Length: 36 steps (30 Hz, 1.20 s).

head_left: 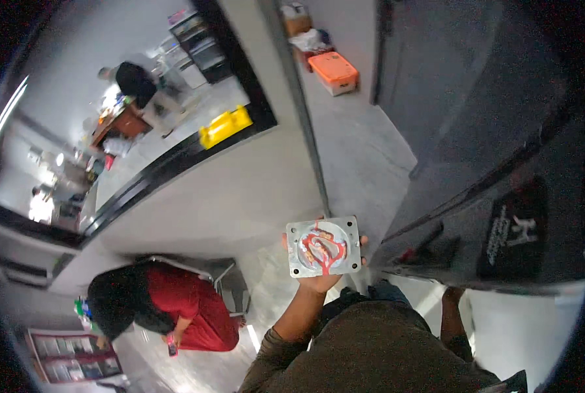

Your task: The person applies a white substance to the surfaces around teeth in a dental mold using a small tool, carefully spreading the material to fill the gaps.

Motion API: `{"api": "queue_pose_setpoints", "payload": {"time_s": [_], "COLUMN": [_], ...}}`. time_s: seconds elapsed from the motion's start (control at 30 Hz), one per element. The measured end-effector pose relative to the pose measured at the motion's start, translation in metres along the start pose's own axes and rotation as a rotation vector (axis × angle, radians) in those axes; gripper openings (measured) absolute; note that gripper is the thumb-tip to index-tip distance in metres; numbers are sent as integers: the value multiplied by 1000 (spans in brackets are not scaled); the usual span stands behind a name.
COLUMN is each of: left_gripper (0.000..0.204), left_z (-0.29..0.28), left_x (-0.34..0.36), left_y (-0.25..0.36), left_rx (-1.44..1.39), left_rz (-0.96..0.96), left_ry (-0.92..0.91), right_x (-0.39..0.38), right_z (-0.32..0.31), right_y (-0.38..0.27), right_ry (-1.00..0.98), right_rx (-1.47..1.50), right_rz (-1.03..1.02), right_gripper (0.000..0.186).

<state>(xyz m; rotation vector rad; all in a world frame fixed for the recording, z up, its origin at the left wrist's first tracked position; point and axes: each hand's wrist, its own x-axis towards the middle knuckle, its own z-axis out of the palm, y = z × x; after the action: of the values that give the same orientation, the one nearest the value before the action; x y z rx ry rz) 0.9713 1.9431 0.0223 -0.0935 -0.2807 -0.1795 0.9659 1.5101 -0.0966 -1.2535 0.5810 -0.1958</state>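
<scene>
My left hand [320, 283] carries a square metal denture flask half [338, 227], palm underneath and fingertips curled up past both side edges. Dark holes mark the plate's corners. Inside its round recess lies a curved red, wax-like form [317, 246] with pale tooth-like pieces along it, and a red strip runs to the near edge. My right hand [453, 295] hangs low on the right, beside a pale surface. Its fingers are too small and dim to make out.
A dark door [463, 216] with a handle stands close on the right. To the left, a person in red [191, 304] bends forward on a chair. A yellow object [226, 127] rests on the window ledge. An orange-lidded box [334, 71] sits on the floor ahead.
</scene>
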Motion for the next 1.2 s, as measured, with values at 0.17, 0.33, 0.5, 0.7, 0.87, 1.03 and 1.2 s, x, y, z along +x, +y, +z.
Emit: {"api": "queue_pose_setpoints", "payload": {"time_s": [0.17, 0.33, 0.5, 0.7, 0.87, 1.03, 1.2], "left_gripper": [92, 81, 73, 68, 71, 74, 76], "left_z": [-87, -117, -170, -219, -278, -315, -354], "left_x": [161, 353, 556, 818, 1064, 1269, 1427], "left_y": [-54, -101, -123, -114, -62, 83, 296], "left_rx": [-8, -75, 559, -71, -58, -45, -3], "left_rz": [-105, -221, -256, -304, -240, -108, -50], "left_ry": [94, 17, 4, 3, 93, 168, 76], "right_x": [128, 245, 368, 596, 888, 1120, 1279], "right_z": [-83, -140, -171, -96, 77, 340, 635], "right_y": [-44, -144, -219, -262, -295, -291, -252], "right_ry": [289, 588, 855, 913, 622, 287, 81], "right_rx": [-30, -216, -326, -431, -559, -696, -796], "right_rz": [-71, -123, -119, 23, 68, 109, 173], "right_gripper": [24, 26, 28, 31, 33, 36, 38]}}
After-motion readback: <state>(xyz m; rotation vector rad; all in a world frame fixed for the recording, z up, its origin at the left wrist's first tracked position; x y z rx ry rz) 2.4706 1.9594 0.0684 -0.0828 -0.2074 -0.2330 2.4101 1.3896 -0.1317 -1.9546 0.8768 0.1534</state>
